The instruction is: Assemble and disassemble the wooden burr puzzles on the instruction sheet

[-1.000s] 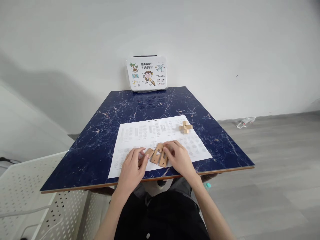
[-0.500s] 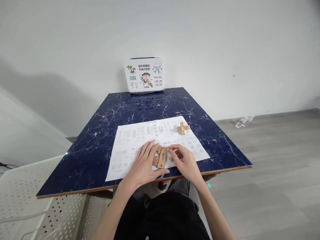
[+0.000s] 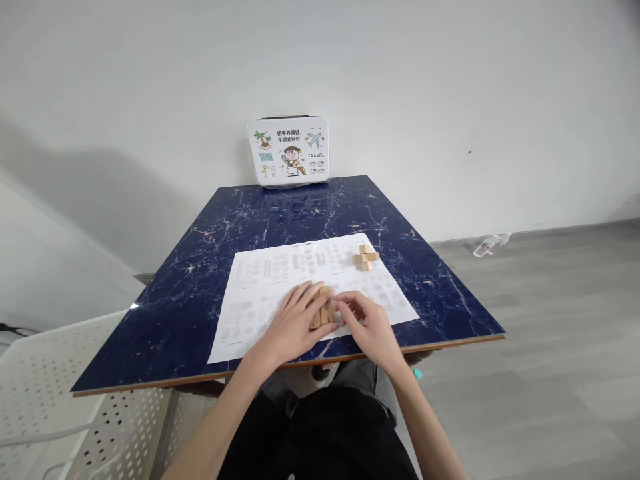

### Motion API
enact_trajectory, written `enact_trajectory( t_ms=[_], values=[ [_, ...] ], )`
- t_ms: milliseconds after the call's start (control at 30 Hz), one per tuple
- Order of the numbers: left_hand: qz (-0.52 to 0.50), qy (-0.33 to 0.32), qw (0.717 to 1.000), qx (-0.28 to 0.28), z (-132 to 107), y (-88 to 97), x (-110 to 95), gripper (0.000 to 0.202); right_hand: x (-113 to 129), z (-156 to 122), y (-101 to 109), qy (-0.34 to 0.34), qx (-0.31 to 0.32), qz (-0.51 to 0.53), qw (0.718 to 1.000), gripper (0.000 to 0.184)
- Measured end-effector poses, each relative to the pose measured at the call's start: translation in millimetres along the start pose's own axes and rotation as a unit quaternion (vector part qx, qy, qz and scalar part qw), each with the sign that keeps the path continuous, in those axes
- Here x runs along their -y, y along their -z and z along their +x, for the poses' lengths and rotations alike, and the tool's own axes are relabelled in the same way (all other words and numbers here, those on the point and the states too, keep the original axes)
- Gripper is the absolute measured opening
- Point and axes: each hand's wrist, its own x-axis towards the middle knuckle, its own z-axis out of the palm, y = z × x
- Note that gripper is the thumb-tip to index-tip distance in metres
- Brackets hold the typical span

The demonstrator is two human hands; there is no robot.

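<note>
Two flat wooden puzzle pieces [image 3: 327,313], marked 1 and 2, lie side by side on a printed sheet [image 3: 250,293]. My left hand [image 3: 291,328] reaches over them from the left, fingers spread across the top and thumb at the near end, holding them between. Piece 1 is mostly under that hand. At the right edge of piece 2, my right hand [image 3: 369,327] has its fingers curled and the thumb and index fingertips close together; what lies between or under them is hidden. Farther right on the sheet stands an interlocked wooden block cross [image 3: 366,258].
The sheet lies on a dark blue marbled table [image 3: 280,220]. A white cartoon-printed case [image 3: 289,152] leans against the wall at the back. A perforated white unit [image 3: 50,387] stands at the left. Clear plastic bottles [image 3: 491,245] lie on the floor at the right.
The two wooden pieces now sit closer together, their cut-outs more covered. My left thumb has moved up onto their near end, and its fingers reach farther over them. My right hand stays beside piece 2.
</note>
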Motion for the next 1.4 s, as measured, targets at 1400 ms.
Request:
enact_trajectory(
  t_ms=[1400],
  values=[
    [0.106, 0.191, 0.967, -0.129, 0, 52.7, 157, 0.070, 6, 27, 19, 0.023, -0.081, -0.119, 0.989, 0.027]
  ],
)
